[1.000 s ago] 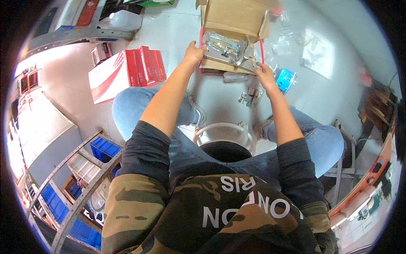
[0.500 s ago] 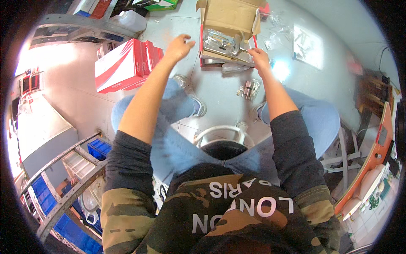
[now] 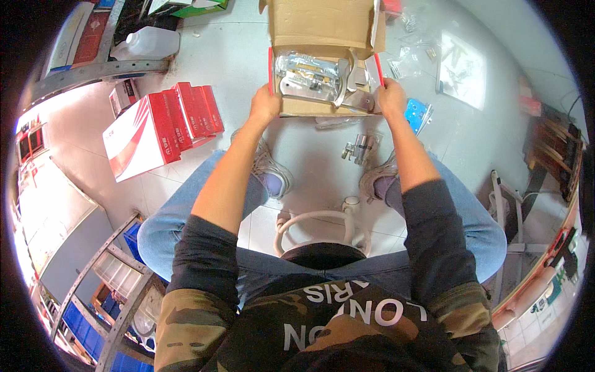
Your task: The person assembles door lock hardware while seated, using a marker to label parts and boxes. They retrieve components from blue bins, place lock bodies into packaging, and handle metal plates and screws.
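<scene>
An open cardboard box (image 3: 322,28) with red sides and a raised brown lid is at the far middle. My left hand (image 3: 265,105) grips its near left corner, fingers closed round the red side wall. At the opposite corner my right hand (image 3: 392,99) is closed on the right red wall. Inside lie a flat metal lock plate (image 3: 305,88), partly under clear plastic, and a curved metal lever handle (image 3: 342,80). Nearer to me on the floor is a lock cylinder (image 3: 364,147) with small metal pieces. Whether the box rests on the floor, I cannot tell.
Red and white boxes (image 3: 139,133) lie at the left, with a white jug (image 3: 152,44) behind. A blue packet (image 3: 418,115) sits beside my right hand. Clear plastic bags (image 3: 406,59) are scattered at the far right. A round-framed stool (image 3: 316,217) stands between my legs.
My left hand has come from mid-air onto the box's left wall. My right hand now grips the right wall. The blue packet has come into sight beside it.
</scene>
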Motion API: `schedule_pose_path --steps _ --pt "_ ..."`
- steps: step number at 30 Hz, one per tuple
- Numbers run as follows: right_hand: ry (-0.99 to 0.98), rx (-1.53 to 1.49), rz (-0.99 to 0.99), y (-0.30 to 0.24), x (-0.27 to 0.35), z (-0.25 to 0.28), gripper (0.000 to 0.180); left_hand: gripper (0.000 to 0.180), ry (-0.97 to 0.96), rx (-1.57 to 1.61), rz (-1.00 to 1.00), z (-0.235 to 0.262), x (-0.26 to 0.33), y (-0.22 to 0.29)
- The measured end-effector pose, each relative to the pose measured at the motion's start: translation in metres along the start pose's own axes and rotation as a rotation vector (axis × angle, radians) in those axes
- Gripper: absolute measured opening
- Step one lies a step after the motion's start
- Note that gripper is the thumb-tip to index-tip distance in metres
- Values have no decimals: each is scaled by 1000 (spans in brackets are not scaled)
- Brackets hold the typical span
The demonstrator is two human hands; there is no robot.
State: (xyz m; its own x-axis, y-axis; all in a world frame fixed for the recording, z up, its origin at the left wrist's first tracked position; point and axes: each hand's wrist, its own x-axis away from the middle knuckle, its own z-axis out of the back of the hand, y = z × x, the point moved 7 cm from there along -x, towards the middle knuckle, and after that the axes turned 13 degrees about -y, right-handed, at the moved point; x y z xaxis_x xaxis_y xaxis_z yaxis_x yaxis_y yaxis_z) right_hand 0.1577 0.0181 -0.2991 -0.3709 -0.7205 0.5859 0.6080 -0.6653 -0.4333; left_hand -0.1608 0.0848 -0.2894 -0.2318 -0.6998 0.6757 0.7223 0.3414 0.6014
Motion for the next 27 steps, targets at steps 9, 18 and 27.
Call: schedule_pose_path --steps 9,18,27 --pt "96 -55 48 56 70 -6 25 51 102 253 -211 -81 71 -27" --pt "-69 -568 158 95 46 -49 42 56 -69 756 11 -93 60 -34" --pt "-544 -1118 -63 117 63 -38 33 62 27 575 -241 -97 72 9"
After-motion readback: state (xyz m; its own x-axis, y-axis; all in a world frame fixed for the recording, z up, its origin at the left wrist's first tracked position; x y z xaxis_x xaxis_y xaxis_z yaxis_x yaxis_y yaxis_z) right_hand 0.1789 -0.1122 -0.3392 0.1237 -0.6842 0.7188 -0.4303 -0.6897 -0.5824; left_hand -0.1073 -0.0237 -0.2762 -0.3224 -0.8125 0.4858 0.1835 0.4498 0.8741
